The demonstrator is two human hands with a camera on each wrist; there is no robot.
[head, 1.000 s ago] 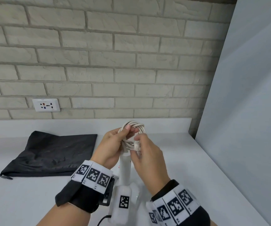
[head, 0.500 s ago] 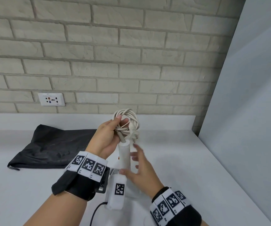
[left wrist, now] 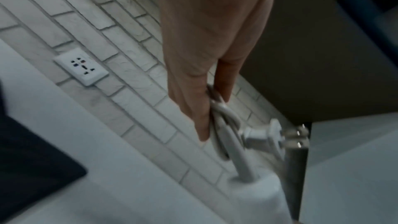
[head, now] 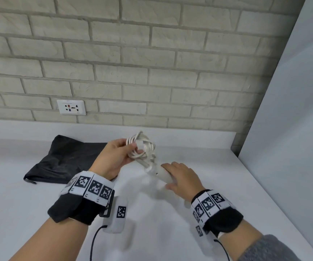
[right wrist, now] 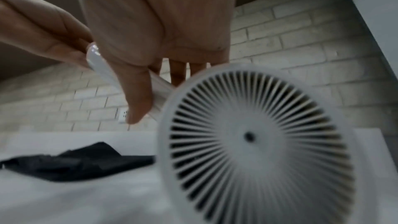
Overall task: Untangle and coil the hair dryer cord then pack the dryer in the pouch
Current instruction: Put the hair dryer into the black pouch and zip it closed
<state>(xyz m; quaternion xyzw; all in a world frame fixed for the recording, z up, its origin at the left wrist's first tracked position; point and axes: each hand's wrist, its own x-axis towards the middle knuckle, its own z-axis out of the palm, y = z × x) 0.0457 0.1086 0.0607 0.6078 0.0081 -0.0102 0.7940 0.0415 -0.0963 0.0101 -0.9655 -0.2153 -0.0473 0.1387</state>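
Note:
My left hand [head: 122,154] holds the coiled white cord [head: 141,147] above the counter, fingers curled round the loops. In the left wrist view the cord [left wrist: 224,122] runs under my fingers, and its plug [left wrist: 271,135] sticks out to the right. My right hand [head: 174,176] grips the white hair dryer handle [head: 159,173], which tilts up-left toward the coil. The right wrist view shows the handle [right wrist: 101,67] in my grasp and the dryer's round rear grille [right wrist: 254,139] close up. The black pouch [head: 67,161] lies flat on the counter to the left.
The white counter [head: 199,213] meets a brick wall with a wall socket [head: 71,107] at the back left. A grey panel [head: 293,129] closes off the right side.
The dryer handle stood upright and now tilts low to the right. My right hand went from the coil down to the handle. My left hand moved left with the coil.

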